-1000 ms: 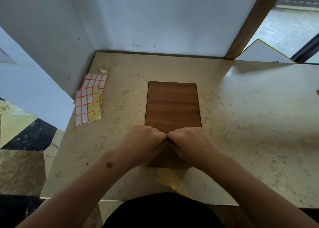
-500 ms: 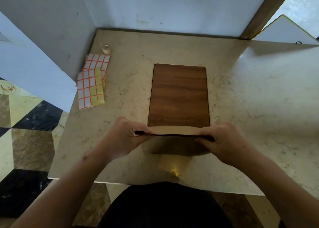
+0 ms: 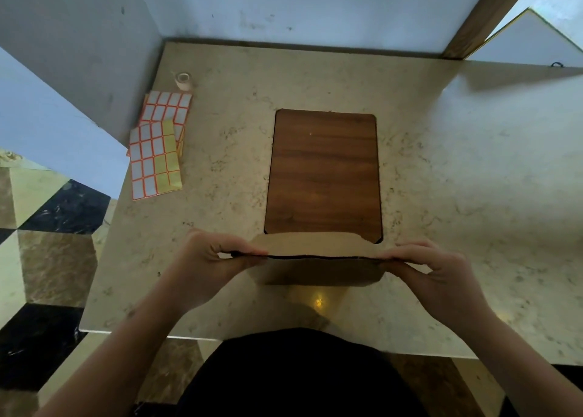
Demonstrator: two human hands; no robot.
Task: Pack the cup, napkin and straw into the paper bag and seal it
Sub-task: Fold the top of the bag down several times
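Observation:
A brown paper bag (image 3: 315, 270) stands upright near the front edge of the marble table (image 3: 457, 170), its top pressed flat into a thin dark line. My left hand (image 3: 209, 259) pinches the left end of that top edge. My right hand (image 3: 432, 268) pinches the right end. The bag's back flap rises a little above the closed edge. What is inside the bag is hidden. No cup, napkin or straw shows on the table.
A dark wooden board (image 3: 323, 177) lies flat just behind the bag. Sheets of white and yellow stickers (image 3: 156, 158) lie at the table's left edge, with a small tape roll (image 3: 183, 80) behind them. Walls close the back and left sides.
My hands have slid apart from the middle of the bag's top to its two ends, flattening the opening. The view has tilted and shifted closer over the table.

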